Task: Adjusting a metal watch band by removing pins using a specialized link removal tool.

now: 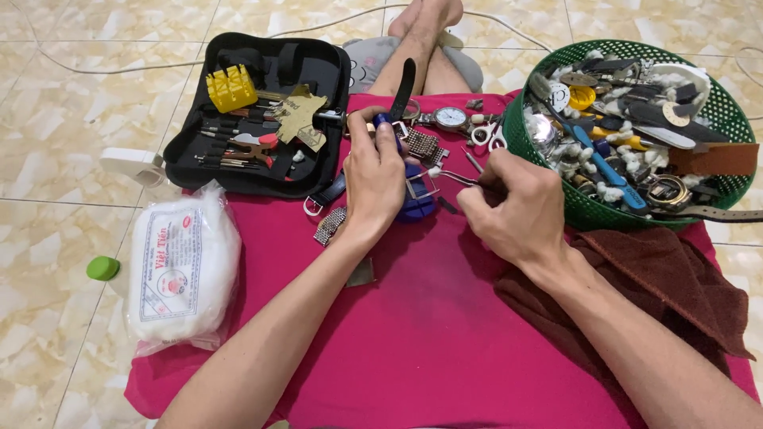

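Cotton bag (184,270) (white, red-blue label) lies near left; left hand (373,179) grips blue tool (415,199); right hand (509,206) pinches tweezers (455,178) pointing left.

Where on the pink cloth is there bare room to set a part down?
Bare pink cloth lies between the forearms, bordered by the white cotton bag and brown towel. It is crowded ahead of the left hand and right hand, between the tool case and green basket.
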